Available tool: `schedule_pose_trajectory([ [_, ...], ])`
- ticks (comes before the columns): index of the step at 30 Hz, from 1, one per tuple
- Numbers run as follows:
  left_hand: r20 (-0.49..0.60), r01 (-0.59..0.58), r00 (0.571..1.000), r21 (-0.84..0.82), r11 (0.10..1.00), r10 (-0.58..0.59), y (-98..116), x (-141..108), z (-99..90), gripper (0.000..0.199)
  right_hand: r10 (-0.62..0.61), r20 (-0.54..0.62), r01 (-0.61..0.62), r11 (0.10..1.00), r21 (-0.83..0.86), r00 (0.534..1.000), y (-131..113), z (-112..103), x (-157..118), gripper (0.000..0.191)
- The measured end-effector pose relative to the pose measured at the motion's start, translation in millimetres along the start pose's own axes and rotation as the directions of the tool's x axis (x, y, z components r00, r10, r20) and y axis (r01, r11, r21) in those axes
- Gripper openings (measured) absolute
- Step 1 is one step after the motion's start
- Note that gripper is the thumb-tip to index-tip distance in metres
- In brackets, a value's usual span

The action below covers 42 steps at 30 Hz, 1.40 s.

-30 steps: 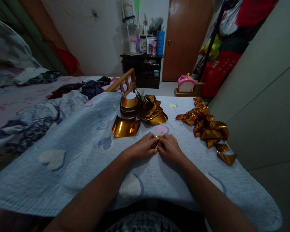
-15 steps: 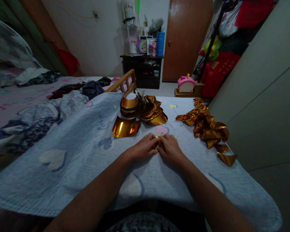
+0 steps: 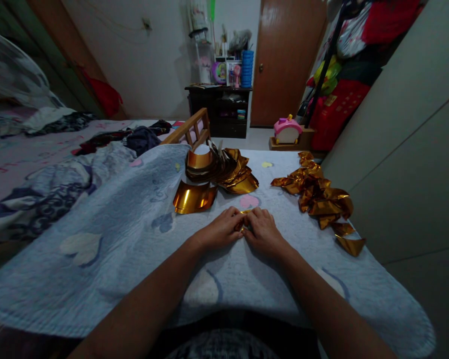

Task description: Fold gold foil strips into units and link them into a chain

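Note:
Between my two hands is a small piece of gold foil paper (image 3: 244,213), mostly hidden by the fingers. My left hand (image 3: 221,228) grips it from the left, thumb and fingers pressed together. From the other side my right hand (image 3: 262,230) pinches the same piece, its fingertips almost meeting the left ones. Both hands rest low over the blue quilt (image 3: 142,269). Just beyond them lies a fanned stack of gold foil sheets (image 3: 243,182), with a few curved sheets (image 3: 194,197) apart at its near left. Folded gold foil pieces (image 3: 318,194) are heaped to the right.
A wooden rail (image 3: 190,127) stands at the quilt's far left edge, beside a bed with rumpled clothes (image 3: 142,137). A pale cabinet (image 3: 407,149) borders the right side. Farther back are a dark shelf (image 3: 219,112), a pink toy (image 3: 287,130) and a brown door (image 3: 284,60).
The view has shifted very slightly. Both hands stay in the same place on the gold foil paper, with hardly any finger movement visible.

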<state>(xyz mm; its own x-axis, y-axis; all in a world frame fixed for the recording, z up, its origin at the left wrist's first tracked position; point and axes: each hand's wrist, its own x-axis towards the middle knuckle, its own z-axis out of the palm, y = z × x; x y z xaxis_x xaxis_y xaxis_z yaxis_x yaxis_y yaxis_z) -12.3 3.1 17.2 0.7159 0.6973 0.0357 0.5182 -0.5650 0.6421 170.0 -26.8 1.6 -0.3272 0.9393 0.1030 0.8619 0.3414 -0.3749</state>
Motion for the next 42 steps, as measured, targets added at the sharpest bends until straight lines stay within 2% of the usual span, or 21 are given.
schedule_pose_trajectory([
  [11,-0.003,0.016,1.000,0.016,1.000,-0.016,-1.5,0.1,2.2,0.034,-0.004,0.016,0.004,1.000,-0.005,1.000,7.4,-1.7,-0.5,0.023],
  [21,0.004,0.026,1.000,0.009,1.000,-0.027,-0.1,-0.6,1.5,0.033,-0.048,0.029,0.046,0.997,0.061,0.998,18.9,-3.6,-1.4,0.033],
  [24,0.003,0.013,1.000,0.004,1.000,-0.013,-0.5,-0.4,0.6,0.036,-0.079,-0.009,0.080,0.988,0.132,0.997,24.6,-3.2,-3.3,0.036],
  [26,0.007,0.012,1.000,0.002,1.000,-0.012,-0.2,-0.3,-0.7,0.036,-0.080,-0.064,0.091,0.975,0.202,0.995,29.0,-3.2,-3.3,0.031],
  [29,0.016,0.010,1.000,0.007,1.000,-0.010,0.8,-0.8,-2.7,0.037,-0.003,-0.148,0.039,0.971,0.237,0.989,33.2,-2.9,-0.9,0.020],
  [32,0.009,0.001,1.000,0.044,0.999,-0.002,0.3,-1.5,-2.3,0.041,0.105,-0.193,-0.082,0.989,0.126,0.976,31.4,-1.5,2.9,0.020],
  [36,-0.045,-0.009,0.999,0.113,0.994,0.014,-5.2,-1.4,1.9,0.048,0.166,-0.161,-0.176,0.983,-0.051,0.973,24.1,1.1,6.8,0.021],
  [42,-0.054,-0.067,0.996,0.086,0.994,0.072,-13.1,-1.0,4.8,0.057,0.212,-0.148,-0.224,0.972,-0.071,0.966,22.2,1.6,10.8,0.018],
])
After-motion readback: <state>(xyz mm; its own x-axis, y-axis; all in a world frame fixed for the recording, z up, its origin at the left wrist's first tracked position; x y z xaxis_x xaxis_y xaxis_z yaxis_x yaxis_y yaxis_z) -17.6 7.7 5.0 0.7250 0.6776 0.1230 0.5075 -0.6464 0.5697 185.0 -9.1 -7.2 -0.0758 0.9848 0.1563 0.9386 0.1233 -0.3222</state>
